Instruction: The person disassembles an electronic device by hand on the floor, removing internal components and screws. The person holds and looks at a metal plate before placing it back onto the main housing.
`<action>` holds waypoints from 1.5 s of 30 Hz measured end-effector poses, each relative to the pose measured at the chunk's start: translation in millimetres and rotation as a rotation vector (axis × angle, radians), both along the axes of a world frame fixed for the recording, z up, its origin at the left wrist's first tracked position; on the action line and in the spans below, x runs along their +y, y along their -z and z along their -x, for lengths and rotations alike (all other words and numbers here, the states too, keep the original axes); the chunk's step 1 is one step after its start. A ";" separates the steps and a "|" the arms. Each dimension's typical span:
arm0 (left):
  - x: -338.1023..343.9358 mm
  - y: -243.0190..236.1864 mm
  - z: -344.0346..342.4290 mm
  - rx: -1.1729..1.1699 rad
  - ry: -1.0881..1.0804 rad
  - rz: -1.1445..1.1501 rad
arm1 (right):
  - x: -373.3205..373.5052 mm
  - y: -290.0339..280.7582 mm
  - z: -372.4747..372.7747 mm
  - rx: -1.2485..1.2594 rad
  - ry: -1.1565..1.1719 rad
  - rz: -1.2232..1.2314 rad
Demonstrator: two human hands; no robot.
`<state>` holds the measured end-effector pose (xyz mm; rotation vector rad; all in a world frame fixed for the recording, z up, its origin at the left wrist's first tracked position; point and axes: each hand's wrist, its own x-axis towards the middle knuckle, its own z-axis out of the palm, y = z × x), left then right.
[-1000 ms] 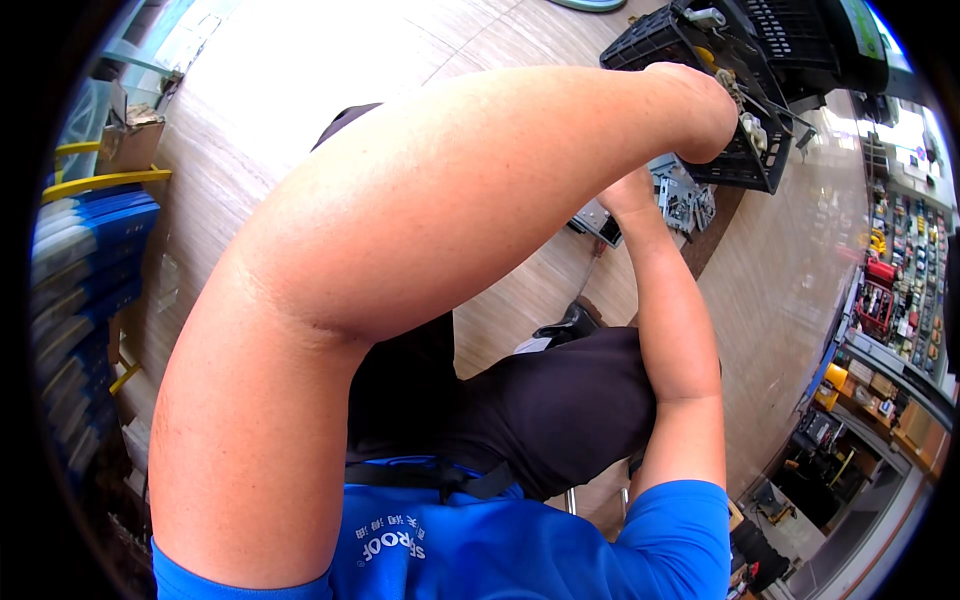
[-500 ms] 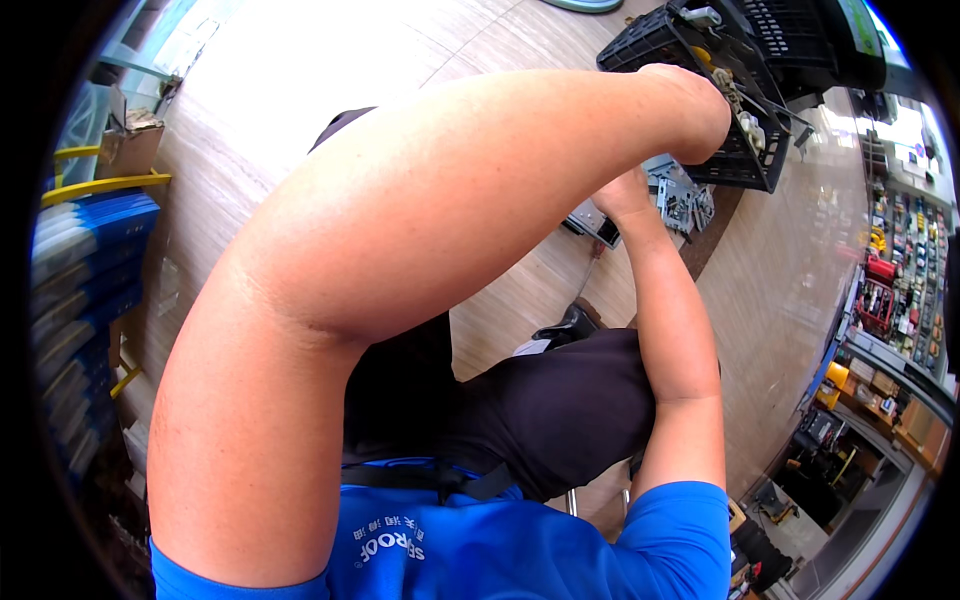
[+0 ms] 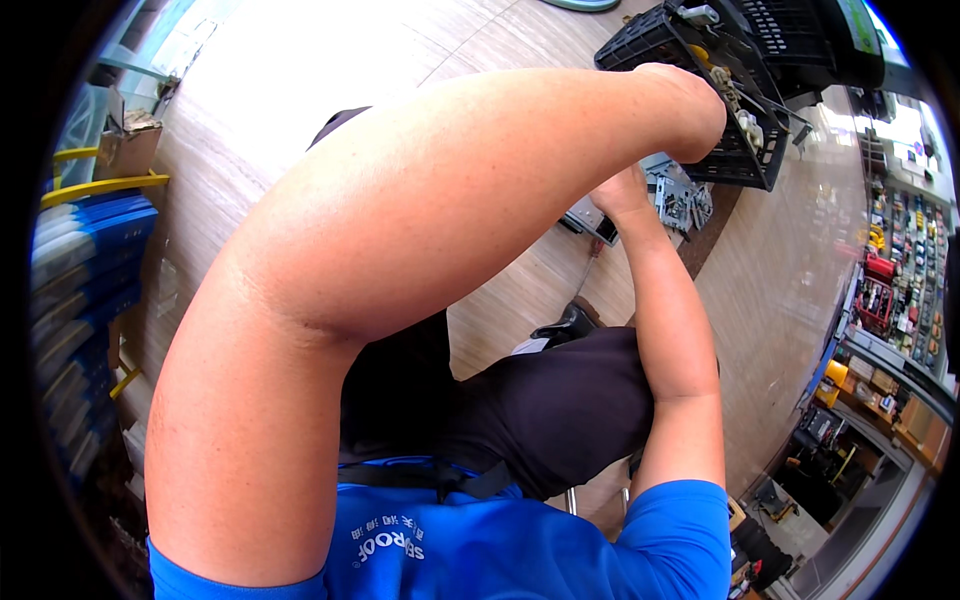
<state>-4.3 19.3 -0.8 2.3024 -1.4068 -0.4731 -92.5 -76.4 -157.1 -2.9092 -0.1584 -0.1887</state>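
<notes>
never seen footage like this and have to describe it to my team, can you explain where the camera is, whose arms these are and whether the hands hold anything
There is no machine here, only a person. The view comes from a wide fisheye camera worn on the head, looking down, so straight edges bend near the rim. The big limb crossing the picture is the left arm; its left hand appears against a black crate with mixed parts in it. The right hand, partly hidden by that arm, is beside grey metal parts. The streaked floor shows around them. The fingers are mostly out of sight, so I cannot tell what is held.
</notes>
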 end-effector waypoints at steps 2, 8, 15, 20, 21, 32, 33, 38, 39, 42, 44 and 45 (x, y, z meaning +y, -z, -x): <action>0.2 2.5 0.3 0.005 -0.013 -0.015 | 2.8 -4.0 0.5 0.080 0.044 -0.012; -1.7 -4.8 0.4 0.046 0.014 -0.073 | -4.5 3.1 1.0 0.039 0.051 0.039; -2.5 5.4 0.9 -0.005 0.001 -0.048 | 2.0 -9.6 -2.3 0.147 0.088 -0.007; -1.6 1.5 1.3 -0.007 0.011 -0.054 | 0.5 0.7 -1.7 0.088 0.050 -0.023; -2.3 2.8 1.5 -0.007 0.011 -0.054 | 0.6 3.7 -1.5 -0.010 0.004 -0.002; -3.5 6.4 -0.1 -0.034 -0.001 -0.065 | -6.7 5.1 -5.6 0.049 -0.022 -0.166; -4.0 5.6 0.3 -0.034 0.007 -0.067 | -5.8 3.5 -5.2 0.025 -0.038 -0.186; -6.2 4.3 -1.3 -0.004 0.009 -0.153 | 1.0 -9.8 -3.1 -0.002 0.000 -0.177; -5.6 1.5 -0.4 -0.007 0.017 -0.153 | -1.6 -7.0 -1.8 -0.006 0.008 -0.177; -4.9 -5.3 0.7 -0.009 0.028 -0.142 | -7.3 1.0 -0.8 0.027 0.006 -0.116; -5.2 -6.3 1.4 -0.001 0.020 -0.166 | -9.0 3.1 -0.9 -0.016 -0.038 -0.149; -4.2 -4.5 1.5 0.002 0.019 -0.170 | -4.7 -2.1 -0.9 -0.013 -0.040 -0.153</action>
